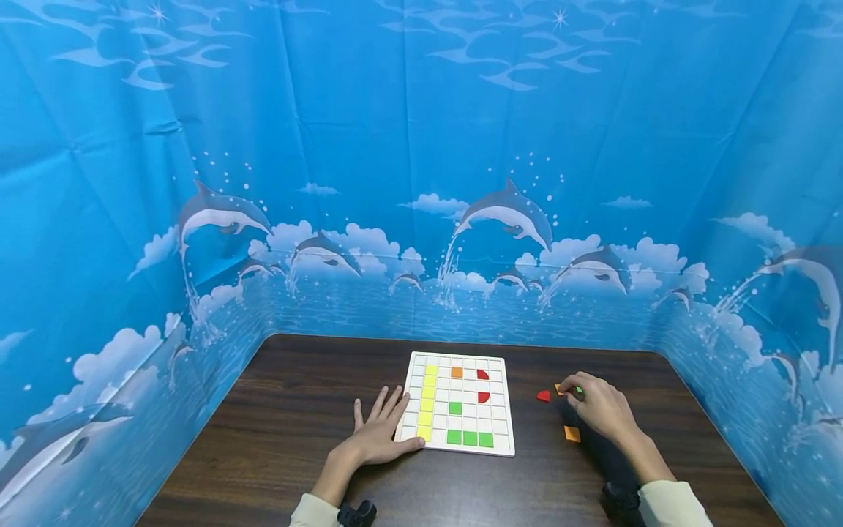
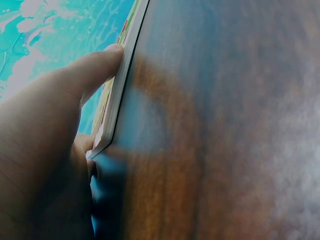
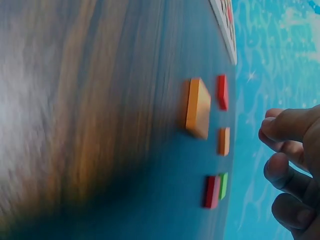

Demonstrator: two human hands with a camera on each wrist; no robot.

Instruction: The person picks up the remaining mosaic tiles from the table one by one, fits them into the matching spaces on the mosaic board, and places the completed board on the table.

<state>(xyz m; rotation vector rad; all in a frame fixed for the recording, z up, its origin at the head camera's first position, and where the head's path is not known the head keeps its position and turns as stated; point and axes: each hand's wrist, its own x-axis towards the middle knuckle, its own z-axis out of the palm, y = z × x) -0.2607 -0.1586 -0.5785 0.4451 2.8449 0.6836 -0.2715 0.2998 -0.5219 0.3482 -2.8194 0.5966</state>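
Note:
A white gridded board [image 1: 500,441] lies on the table, bearing a column of yellow squares [image 1: 426,401], several green squares [image 1: 470,438], an orange square [image 1: 456,372] and two red quarter-circles [image 1: 483,397]. My left hand [image 1: 377,438] rests with spread fingers at its lower left corner; in the left wrist view the thumb [image 2: 102,62] touches the board's edge [image 2: 112,115]. Right of the board, my right hand [image 1: 602,406] hovers over loose pieces, its fingers loosely bent. In the right wrist view nothing shows between those fingers [image 3: 287,125].
Loose on the dark table [image 1: 296,395] are a red quarter-circle [image 1: 543,396], a nearer orange square [image 1: 571,434], another orange piece [image 3: 224,141], a dark red piece [image 3: 212,192] and a green piece [image 3: 223,186]. A blue dolphin-print curtain [image 1: 369,183] surrounds the table.

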